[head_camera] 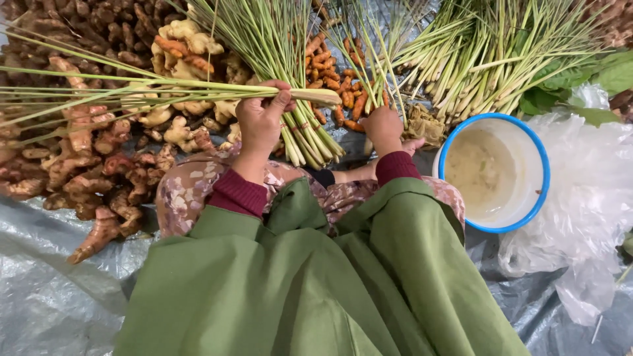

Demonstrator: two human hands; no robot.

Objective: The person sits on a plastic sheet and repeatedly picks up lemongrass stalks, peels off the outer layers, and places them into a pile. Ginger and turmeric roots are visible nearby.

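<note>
Green lemongrass stalks (pixel 165 89) lie sideways, gripped by the left hand (pixel 260 122); the right hand (pixel 384 128) clutches upright stalks (pixel 372 59).

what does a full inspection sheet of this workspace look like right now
surface: crinkled grey plastic tarp on the ground.
job's things: long green lemongrass stalks held sideways; loose lemongrass bundle fanned out below.
clutter: beige ginger roots, pinkish galangal roots, small orange turmeric roots, second lemongrass heap, white bowl with blue rim, clear crumpled plastic bags, green leaves.
grippers: left hand closed around the held stalks; right hand closed on thin stalks.
cables: nothing seen.
surroundings: person's green apron, maroon cuffs.
</note>
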